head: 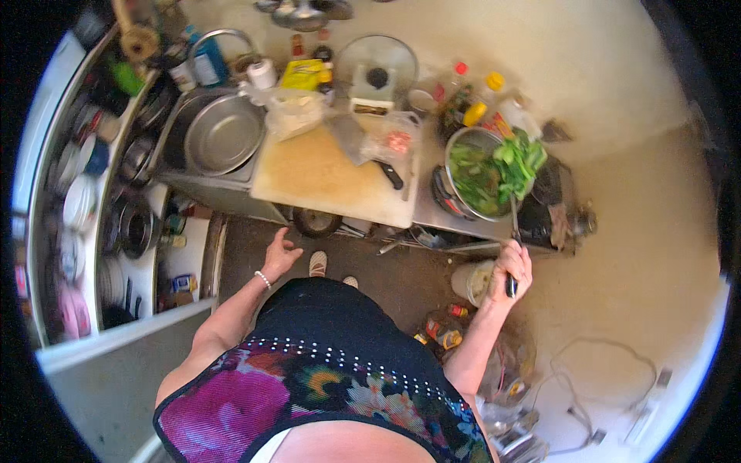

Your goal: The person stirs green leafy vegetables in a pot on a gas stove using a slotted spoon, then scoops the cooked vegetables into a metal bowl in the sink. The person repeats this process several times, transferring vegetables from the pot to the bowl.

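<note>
My right hand [510, 272] grips the black handle of a metal cooking utensil [514, 217]. Its head is hidden beneath a heap of bright leafy greens [520, 162] raised at the right side of a metal pot [492, 219]. More greens lie in liquid inside the pot, which sits on a stove at the counter's right. My left hand [282, 254] hangs in front of the counter with its fingers apart, holding nothing. A cutting board [324, 168] lies on the counter between the hands. On it rest a cleaver [354, 139] with a black handle and a plastic bag with pink pieces [396, 140].
Left of the board, a metal basin [226, 136] stands in the sink [173, 133]. Bottles [492, 89] crowd behind the pot, and a glass lid [379, 55] leans at the back. Shelves of dishes [81, 202] line the left. A bucket [470, 280] and bottles stand on the floor.
</note>
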